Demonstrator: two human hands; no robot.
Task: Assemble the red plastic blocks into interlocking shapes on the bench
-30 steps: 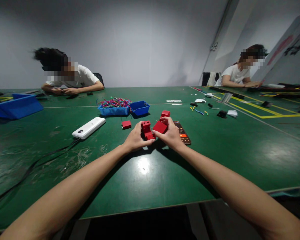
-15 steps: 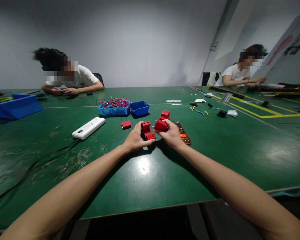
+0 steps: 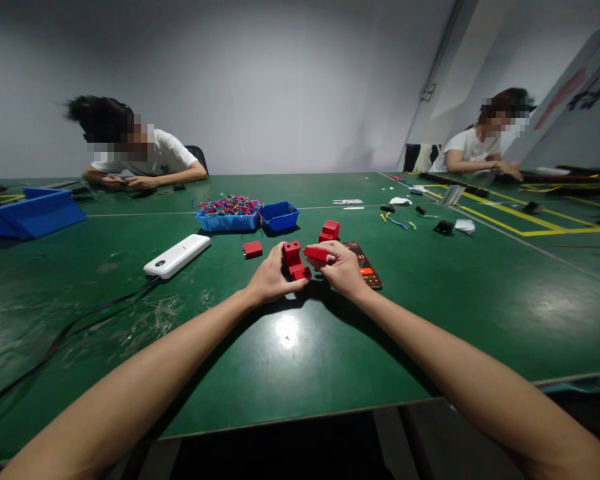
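My left hand is closed around a red stepped block with round holes, tilted just above the table. Close on its right, my right hand pinches a smaller red block; the two pieces look slightly apart. Behind my right hand stands another red stepped block on the table. A red box-shaped piece with metal pins lies to the left of my left hand. Beside and partly behind my right hand lies a phone with a lit screen.
On the green table, a blue bin of coloured wires stands beside a second blue bin. A white power bank with a black cable lies left, near a large blue bin. Two people sit across the table.
My right hand has turned the smaller red block flatter and brought it slightly nearer the left-hand block. My left hand has stayed in place. The person at right has lowered their hands.
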